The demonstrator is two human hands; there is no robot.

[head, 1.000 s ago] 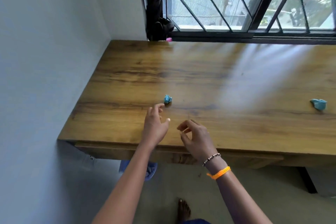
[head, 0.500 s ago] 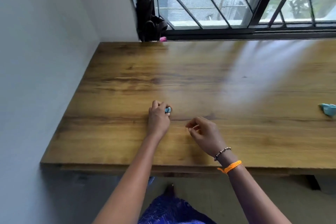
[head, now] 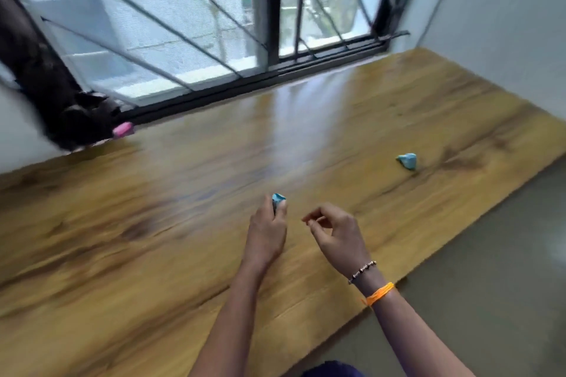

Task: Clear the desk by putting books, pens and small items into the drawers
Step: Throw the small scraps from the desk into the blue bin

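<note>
Pink bit (head: 123, 129) sits far left of the window frame (head: 269, 70), small, rounded, looks rubbery; touching a dark cloth bundle (head: 76, 119) at the sill. Tabletop (head: 153, 223) is glossy wood-grain laminate, smooth, window glare across the middle.

Left hand (head: 267, 234), below the window frame and near the front edge: a second ago it hovered spread just short of the blue wad (head: 278, 199); half a second ago it closed over it; now thumb and fingers pinch the wad, which shows at the fingertips, at or just off the surface, cannot tell which. Wad is crumpled, light, paper-like or foil-like. View has swung right since then. Judgement: one small item is secured, next goes to a drawer; no drawer in view now.

Right hand (head: 335, 236), just beside the left: fingers loosely curled, holding nothing, same as before. Bead bracelet and orange thread on that wrist.

Second blue wad (head: 407, 161), right of the window frame and well apart from both hands, untouched on the tabletop. Larger, wedge-like, same crumpled look. Still to clear, along with the pink bit.
</note>
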